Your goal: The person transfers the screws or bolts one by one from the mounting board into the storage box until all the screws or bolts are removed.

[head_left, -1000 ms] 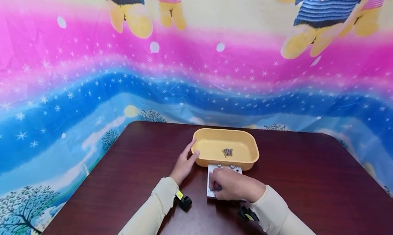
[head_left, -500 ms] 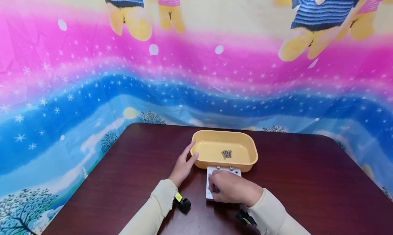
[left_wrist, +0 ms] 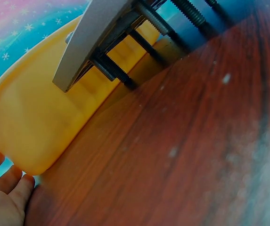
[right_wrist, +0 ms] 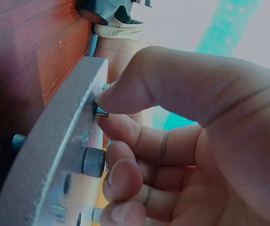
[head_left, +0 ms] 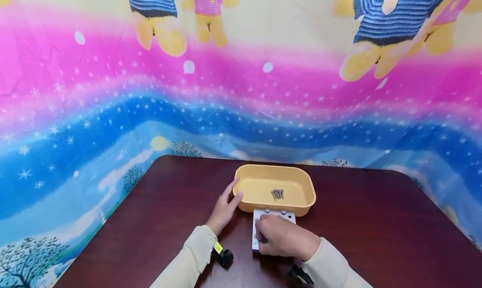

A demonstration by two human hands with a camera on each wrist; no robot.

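Tray, head view: the tray (head_left: 256, 185) sits on the table (head_left: 177, 204), loose bolts (head_left: 277, 194) inside.
Left hand, head view: the left hand (head_left: 222, 212) rests unclenched against the tray's left end.
Plate, head view: the plate (head_left: 275, 212) lies just before the tray, partly under the right hand (head_left: 284, 236).
Shanks, left wrist view: threaded shanks (left_wrist: 188, 12) project beneath the plate.
Pinch, right wrist view: thumb and forefinger grasp a metal piece (right_wrist: 102, 112), mostly hidden, at the plate.
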